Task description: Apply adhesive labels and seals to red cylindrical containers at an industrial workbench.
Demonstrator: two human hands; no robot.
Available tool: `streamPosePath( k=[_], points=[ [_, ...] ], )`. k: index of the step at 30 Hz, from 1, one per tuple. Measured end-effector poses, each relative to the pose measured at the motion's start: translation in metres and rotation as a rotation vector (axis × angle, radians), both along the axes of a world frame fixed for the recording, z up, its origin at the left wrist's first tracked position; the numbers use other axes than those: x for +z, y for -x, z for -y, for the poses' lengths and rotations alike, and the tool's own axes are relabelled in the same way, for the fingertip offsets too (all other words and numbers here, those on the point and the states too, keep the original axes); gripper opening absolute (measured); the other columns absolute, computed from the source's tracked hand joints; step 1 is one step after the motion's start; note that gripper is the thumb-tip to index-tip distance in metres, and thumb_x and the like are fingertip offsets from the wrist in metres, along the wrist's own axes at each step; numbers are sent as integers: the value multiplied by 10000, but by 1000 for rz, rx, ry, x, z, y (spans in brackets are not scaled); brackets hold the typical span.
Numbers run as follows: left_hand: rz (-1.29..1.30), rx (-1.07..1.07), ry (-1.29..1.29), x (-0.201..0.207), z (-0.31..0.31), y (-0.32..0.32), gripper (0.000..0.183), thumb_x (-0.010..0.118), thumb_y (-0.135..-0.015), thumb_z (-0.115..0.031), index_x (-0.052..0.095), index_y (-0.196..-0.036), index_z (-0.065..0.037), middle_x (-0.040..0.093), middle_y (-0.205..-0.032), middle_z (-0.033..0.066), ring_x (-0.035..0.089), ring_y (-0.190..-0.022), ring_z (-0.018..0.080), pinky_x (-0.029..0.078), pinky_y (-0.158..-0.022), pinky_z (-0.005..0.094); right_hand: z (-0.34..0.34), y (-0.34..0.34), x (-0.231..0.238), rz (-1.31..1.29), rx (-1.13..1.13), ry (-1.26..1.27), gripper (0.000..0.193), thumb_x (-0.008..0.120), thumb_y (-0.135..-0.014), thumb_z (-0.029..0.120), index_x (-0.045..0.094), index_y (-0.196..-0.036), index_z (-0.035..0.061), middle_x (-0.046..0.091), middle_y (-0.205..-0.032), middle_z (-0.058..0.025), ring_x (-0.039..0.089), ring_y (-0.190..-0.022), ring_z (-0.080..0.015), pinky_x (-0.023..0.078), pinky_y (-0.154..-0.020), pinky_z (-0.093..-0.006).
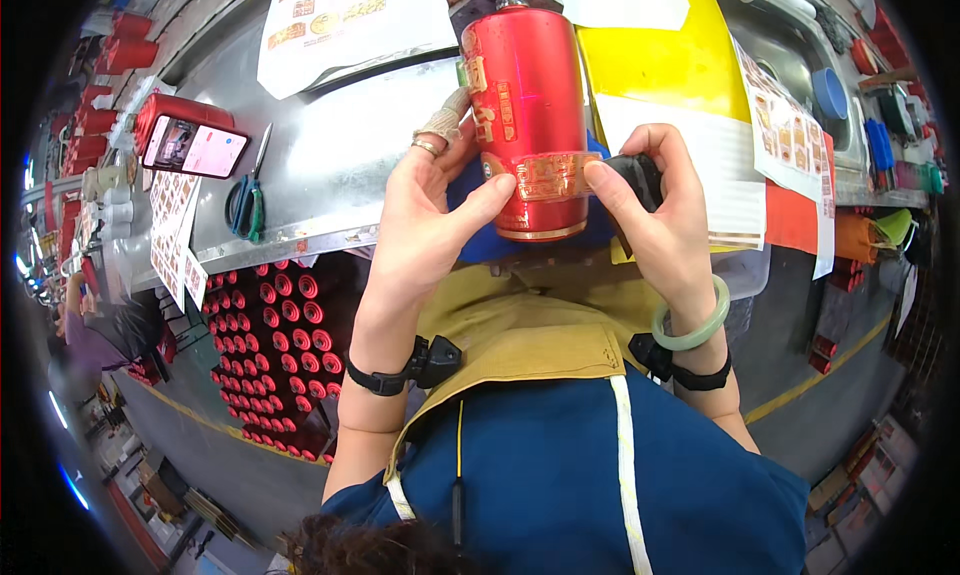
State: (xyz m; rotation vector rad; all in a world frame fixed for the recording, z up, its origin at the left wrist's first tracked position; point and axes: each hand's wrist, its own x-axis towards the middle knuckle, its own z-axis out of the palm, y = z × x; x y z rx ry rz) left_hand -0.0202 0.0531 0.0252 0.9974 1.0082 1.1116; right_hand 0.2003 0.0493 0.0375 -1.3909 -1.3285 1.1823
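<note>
A glossy red bottle (535,85) with gold print lies in front of me, its metallic neck pointing away. A gold-and-red label strip (548,178) crosses its near end, the right end reaching past the bottle's side. My left hand (440,190) grips the bottle's left side, thumb pressed at the strip's left end; cloth covers one finger, with a ring below it. My right hand (655,210) is closed around a black rounded object (638,178) whose kind I cannot make out. Its thumb presses on the strip's right end. Something blue (470,188) lies under the bottle.
On the metal table (325,165) are scissors (248,197), a phone (195,147) leaning on a red bottle, and printed sheets (360,20). To the right lie a yellow sheet (665,70) and more label sheets (785,120). Several red bottles (280,345) are stacked below left.
</note>
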Motion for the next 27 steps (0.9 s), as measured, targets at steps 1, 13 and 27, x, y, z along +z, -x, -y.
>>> streamPosePath(
  k=[1, 13, 27],
  points=[
    [0, 2, 2, -1, 0, 0, 808, 771, -887, -62, 328, -1548, 81, 444, -1542, 191, 406, -1465, 274, 278, -1235, 440, 0, 1, 1, 1, -4, 9, 316, 782, -923, 171, 533, -1042, 17, 591, -884, -28, 540, -806, -87, 469, -745, -248],
    [37, 25, 12, 0, 0, 0, 709, 757, -882, -4, 389, -1474, 123, 466, -1523, 189, 405, -1464, 263, 276, -1241, 417, 0, 2, 0, 42, -7, -39, 335, 795, -914, 185, 534, -1038, 15, 592, -863, -26, 538, -785, -90, 471, -730, -252],
    [11, 28, -40, 2, 3, -11, 747, 764, -922, -77, 352, -1523, 92, 439, -1555, 193, 374, -1481, 258, 258, -1243, 411, 0, 0, -3, 65, -13, -39, 337, 793, -911, 181, 537, -1043, 8, 597, -891, -51, 545, -812, -105, 481, -740, -267]
  ],
)
